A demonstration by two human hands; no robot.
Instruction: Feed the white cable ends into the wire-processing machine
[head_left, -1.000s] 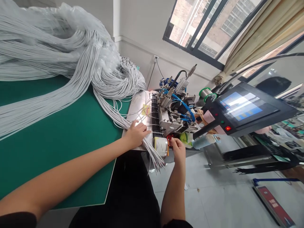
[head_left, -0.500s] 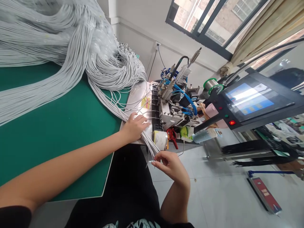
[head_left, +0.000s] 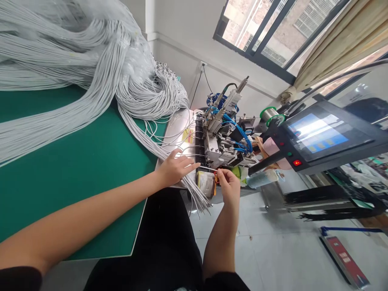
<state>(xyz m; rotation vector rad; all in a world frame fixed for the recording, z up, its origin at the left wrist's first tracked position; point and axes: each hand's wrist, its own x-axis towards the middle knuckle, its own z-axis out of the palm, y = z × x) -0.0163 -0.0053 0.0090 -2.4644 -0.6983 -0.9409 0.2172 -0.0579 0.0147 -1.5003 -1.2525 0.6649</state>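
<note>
My left hand [head_left: 174,169] lies over a bundle of grey cables [head_left: 142,139] on the metal plate, fingers stretched out, their tips beside one cable. The end of that single cable [head_left: 208,167] is pinched by my right hand [head_left: 228,182], which holds it straight along the near end of the machine's black slotted strip [head_left: 199,137]. Loose cable ends [head_left: 200,198] hang past the plate's edge, below both hands. Several other cables run into the strip's slots. What lies under my left palm is hidden.
A large heap of grey cables [head_left: 91,48] covers the far part of the green table [head_left: 100,161]. Beside the strip stand a white roll [head_left: 206,184] and a bottle [head_left: 262,179]. A monitor [head_left: 321,131] juts out at right, near a wire spool [head_left: 269,116].
My right hand has risen from the hanging cable ends to the machine's near end, drawing one cable out of the bundle. My left hand stays on the cables, its fingers stretched further.
</note>
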